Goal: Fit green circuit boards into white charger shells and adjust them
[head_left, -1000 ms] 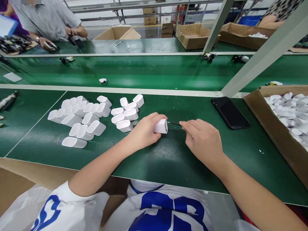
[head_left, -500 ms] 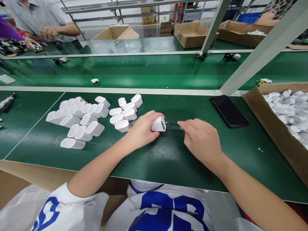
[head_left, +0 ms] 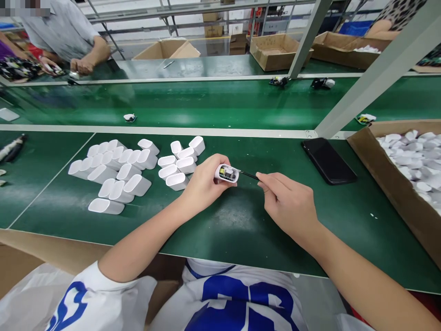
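Observation:
My left hand [head_left: 206, 180] is wrapped round a white housing [head_left: 219, 172], whose open end faces me and shows a circuit board with yellow and silver parts. Between the fingertips of my right hand [head_left: 289, 197] is a thin dark tool [head_left: 249, 175]; its tip is at the right edge of the housing's opening. Left of my left hand, several white housings [head_left: 137, 185] lie in two groups on the green table [head_left: 234, 239].
A black phone [head_left: 329, 161] lies behind my right hand. At the right edge stands a cardboard box [head_left: 389, 184] of white pieces. Small boards [head_left: 130, 118] sit on the green belt [head_left: 193, 108]. A slanted metal post [head_left: 372, 73] rises at the right. Another person [head_left: 65, 32] works at the back left.
The housing in my left hand has turned, so its open end with the board inside now shows. The small boards on the belt have shifted left. The other person's hands have moved.

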`<state>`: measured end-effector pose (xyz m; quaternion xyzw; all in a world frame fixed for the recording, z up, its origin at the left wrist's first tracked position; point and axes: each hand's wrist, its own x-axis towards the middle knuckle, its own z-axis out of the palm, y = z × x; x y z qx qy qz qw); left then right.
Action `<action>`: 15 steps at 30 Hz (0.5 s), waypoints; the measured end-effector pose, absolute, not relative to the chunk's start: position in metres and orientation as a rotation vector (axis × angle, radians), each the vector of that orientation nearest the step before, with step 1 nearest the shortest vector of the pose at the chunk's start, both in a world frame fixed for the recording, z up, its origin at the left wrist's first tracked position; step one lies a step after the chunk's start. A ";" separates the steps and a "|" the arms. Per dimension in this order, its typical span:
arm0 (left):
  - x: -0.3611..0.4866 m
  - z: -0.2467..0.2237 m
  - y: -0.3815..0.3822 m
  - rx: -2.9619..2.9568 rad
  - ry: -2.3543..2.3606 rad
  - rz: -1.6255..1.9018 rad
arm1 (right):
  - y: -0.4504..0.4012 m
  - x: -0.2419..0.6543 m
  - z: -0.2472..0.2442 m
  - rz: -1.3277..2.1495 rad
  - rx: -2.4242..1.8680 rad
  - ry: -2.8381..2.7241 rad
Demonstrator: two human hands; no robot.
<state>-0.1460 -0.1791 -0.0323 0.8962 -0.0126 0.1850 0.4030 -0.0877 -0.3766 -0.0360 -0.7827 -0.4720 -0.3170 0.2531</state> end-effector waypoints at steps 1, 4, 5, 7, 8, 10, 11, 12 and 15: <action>-0.146 -0.033 -0.179 2.260 -0.050 0.489 | -0.376 -0.088 -0.036 -0.856 -2.124 -1.284; -0.146 -0.036 -0.180 2.234 -0.091 0.521 | -0.376 -0.087 -0.037 -0.844 -2.115 -1.268; -0.146 -0.037 -0.180 2.221 -0.094 0.521 | -0.376 -0.088 -0.037 -0.843 -2.108 -1.263; -0.146 -0.037 -0.181 2.188 -0.084 0.499 | -0.376 -0.088 -0.037 -0.835 -2.095 -1.263; -0.146 -0.037 -0.182 2.170 -0.077 0.482 | -0.376 -0.088 -0.037 -0.832 -2.091 -1.266; -0.147 -0.037 -0.183 2.141 -0.067 0.446 | -0.376 -0.089 -0.038 -0.829 -2.092 -1.270; -0.147 -0.037 -0.184 2.133 -0.067 0.431 | -0.376 -0.089 -0.038 -0.829 -2.095 -1.272; -0.147 -0.037 -0.184 2.129 -0.070 0.417 | -0.376 -0.089 -0.038 -0.833 -2.097 -1.273; -0.147 -0.037 -0.186 2.128 -0.082 0.378 | -0.376 -0.089 -0.037 -0.843 -2.096 -1.284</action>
